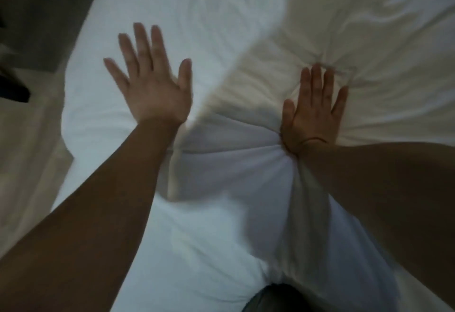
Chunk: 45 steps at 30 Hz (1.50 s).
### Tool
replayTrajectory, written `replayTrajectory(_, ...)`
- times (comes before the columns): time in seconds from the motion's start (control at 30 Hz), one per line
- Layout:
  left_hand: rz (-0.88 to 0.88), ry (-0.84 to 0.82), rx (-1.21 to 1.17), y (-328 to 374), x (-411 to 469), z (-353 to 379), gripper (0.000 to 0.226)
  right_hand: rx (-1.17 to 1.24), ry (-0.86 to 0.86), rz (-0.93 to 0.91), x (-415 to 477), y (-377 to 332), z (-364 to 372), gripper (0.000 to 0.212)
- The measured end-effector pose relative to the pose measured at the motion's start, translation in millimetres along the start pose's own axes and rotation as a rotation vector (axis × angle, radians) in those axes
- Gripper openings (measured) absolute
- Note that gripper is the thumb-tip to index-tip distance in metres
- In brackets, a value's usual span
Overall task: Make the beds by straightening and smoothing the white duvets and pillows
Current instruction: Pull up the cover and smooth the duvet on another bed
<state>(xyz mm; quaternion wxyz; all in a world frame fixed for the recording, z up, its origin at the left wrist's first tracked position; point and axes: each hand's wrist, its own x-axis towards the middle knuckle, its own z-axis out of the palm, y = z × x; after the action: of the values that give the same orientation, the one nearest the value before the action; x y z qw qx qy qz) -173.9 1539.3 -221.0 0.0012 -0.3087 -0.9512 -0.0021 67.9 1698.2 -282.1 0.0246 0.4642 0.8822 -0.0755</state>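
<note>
The white duvet (221,28) is lying under both hands. The left hand (154,90) is resting flat on it, fingers spread. The right hand (312,112), fingers straight, is pressing into it, with a fold (216,95) running between them.

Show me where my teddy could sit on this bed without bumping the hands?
Smooth room lies on the duvet near the person, between the left forearm and right forearm, and beyond the fingertips of the left hand. It is crowded between that hand and the right hand, where a raised fold runs and cloth bunches.
</note>
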Motion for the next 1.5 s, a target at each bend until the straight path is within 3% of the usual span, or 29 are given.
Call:
replayTrajectory(0.1, -0.058, -0.006, 0.022, -31, -1, 19, 0.070, 0.013, -0.008, -0.014, 2, -4, -1, 0.073)
replayTrajectory(0.63, -0.024, -0.016, 0.038, -28, 15, 64, 0.076, 0.043, -0.057, -0.023, 7, -2, 7, 0.074)
replayTrajectory(1.03, -0.022, 0.038, 0.038, -33, 20, 75, 0.072, -0.038, 0.019, -0.049, 8, -8, 9, 0.070)
replayTrajectory(1.13, 0.009, -0.137, 0.049, -44, 30, 54, 0.075, 0.010, -0.148, -0.056, 4, -14, -23, 0.071)
replayTrajectory(1.27, -0.170, -0.226, 0.076, -14, 4, -2, 0.072, 0.112, -0.316, -0.135, -55, 18, -72, 0.069)
replayTrajectory(1.33, -0.059, -0.223, -0.001, 28, -63, -19, 0.071, 0.086, -0.271, -0.103, -132, 40, -79, 0.066)
replayTrajectory(1.5, 0.585, -0.210, -0.085, 116, -289, -9, 0.071, 0.039, -0.207, 0.134, -305, 106, -65, 0.067)
